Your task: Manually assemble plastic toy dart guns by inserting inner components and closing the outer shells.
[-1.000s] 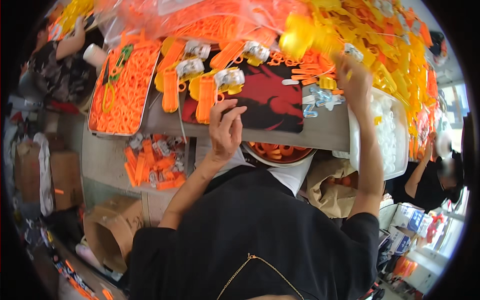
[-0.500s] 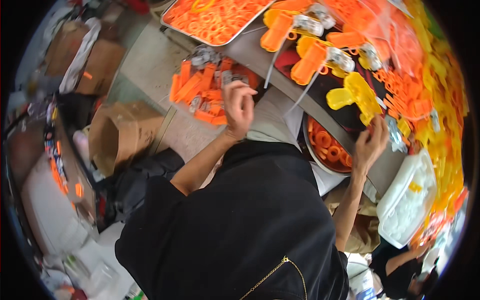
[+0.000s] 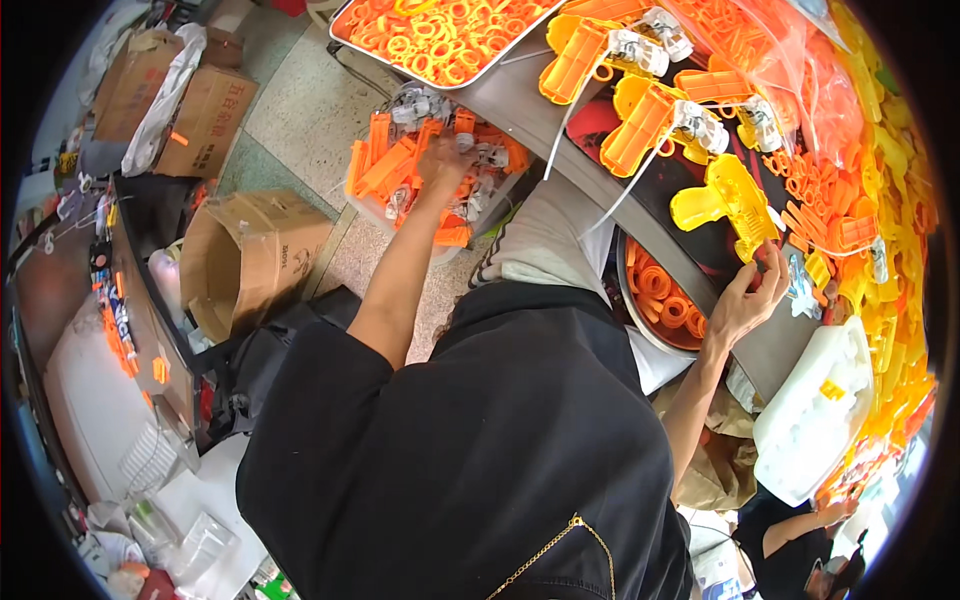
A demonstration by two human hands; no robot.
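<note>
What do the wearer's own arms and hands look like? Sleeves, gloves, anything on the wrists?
Left hand and right hand: bare, no gloves. Forearms uncovered, no watch or bracelet visible on either wrist. Sleeves: short, loose, plain black, part of a black top. Thin gold-coloured chain at the neck. No cables or markings visible on the arms.

The bare left hand (image 3: pixel 443 170) has indistinct fingertips among blocky orange plastic parts (image 3: pixel 387 176); the upper edge crops a silver metal tray (image 3: pixel 383 63).

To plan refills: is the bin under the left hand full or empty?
The bin looks full: orange parts heap high around the left hand.
</note>
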